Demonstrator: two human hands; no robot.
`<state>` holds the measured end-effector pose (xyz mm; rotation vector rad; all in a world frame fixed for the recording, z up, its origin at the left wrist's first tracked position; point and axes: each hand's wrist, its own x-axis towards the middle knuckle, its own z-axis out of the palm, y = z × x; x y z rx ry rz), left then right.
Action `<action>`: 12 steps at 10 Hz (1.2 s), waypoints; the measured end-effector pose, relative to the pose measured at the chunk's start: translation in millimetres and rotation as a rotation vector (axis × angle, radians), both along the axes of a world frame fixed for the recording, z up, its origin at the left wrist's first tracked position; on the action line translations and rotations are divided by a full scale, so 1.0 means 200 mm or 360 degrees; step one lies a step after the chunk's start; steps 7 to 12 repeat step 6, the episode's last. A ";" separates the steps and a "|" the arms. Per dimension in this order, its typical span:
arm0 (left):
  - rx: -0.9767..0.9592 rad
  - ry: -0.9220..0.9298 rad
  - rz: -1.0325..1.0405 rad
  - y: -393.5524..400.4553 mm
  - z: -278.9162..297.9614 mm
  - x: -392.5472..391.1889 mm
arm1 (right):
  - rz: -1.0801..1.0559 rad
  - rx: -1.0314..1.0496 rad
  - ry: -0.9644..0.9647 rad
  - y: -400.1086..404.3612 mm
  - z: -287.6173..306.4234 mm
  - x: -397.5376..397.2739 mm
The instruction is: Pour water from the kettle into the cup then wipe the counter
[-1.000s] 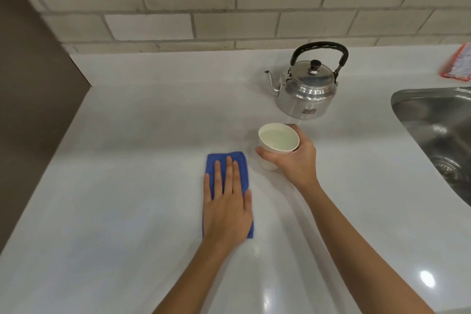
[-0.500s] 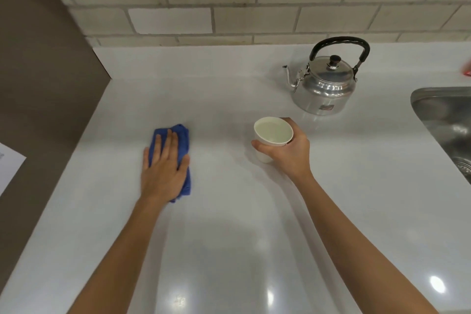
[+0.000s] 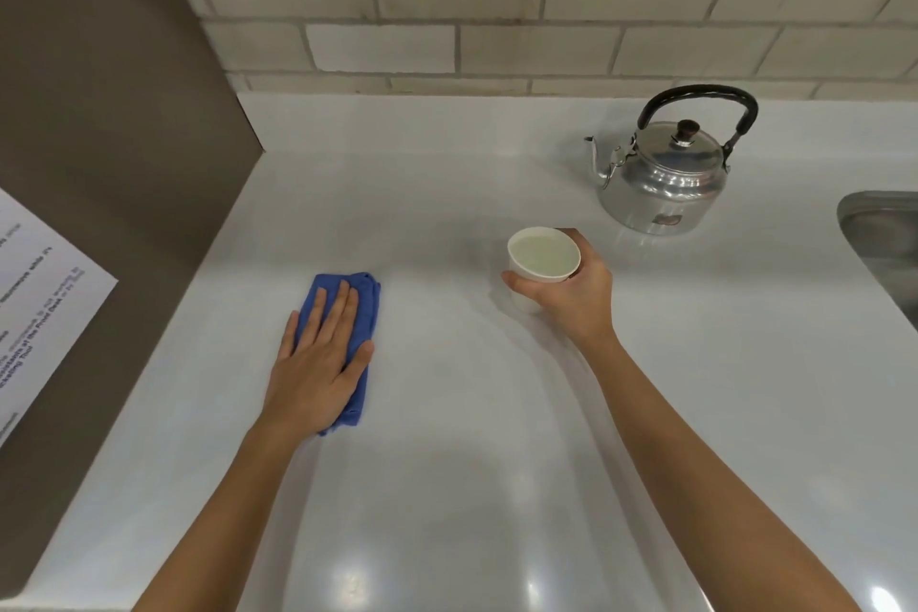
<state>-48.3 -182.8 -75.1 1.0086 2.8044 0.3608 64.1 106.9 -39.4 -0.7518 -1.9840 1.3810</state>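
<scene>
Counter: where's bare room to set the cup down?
Free: the counter between the cloth and the cup, the near stretch between both forearms, and the back strip left of the kettle. Crowded: right side, where kettle, cup and sink sit close.

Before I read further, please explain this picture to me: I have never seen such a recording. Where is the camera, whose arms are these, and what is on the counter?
There is no machine here. A person wears a wide-angle camera on the head, and it looks forward and down, so the two bare arms that reach in from the bottom are the person's own.

The left hand lies flat, fingers spread, on a folded blue cloth on the white counter. The right hand is closed around a white cup, which holds liquid and seems to stand on the counter. Behind the cup stands a metal kettle with a black handle, upright, its lid on, apart from the cup. At the right edge you see part of a steel sink. At the left, a printed sheet hangs on a brown panel.
</scene>
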 end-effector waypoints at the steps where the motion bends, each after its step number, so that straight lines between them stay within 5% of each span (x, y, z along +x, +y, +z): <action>1: -0.0022 -0.0004 -0.0007 -0.02 0.00 0.01 | 0.0006 -0.0009 0.0007 0.00 -0.01 0.00; 4: 0.0245 -0.0071 0.0115 0.04 0.06 0.04 | 0.0219 -0.0125 0.0012 0.05 0.00 0.07; 6: 0.0490 0.0149 0.0063 0.28 0.23 0.02 | 0.0300 -0.0120 0.0077 0.09 0.17 0.12; 12: 0.0490 0.0149 0.0063 0.28 0.23 0.02 | 0.0300 -0.0120 0.0077 0.09 0.17 0.12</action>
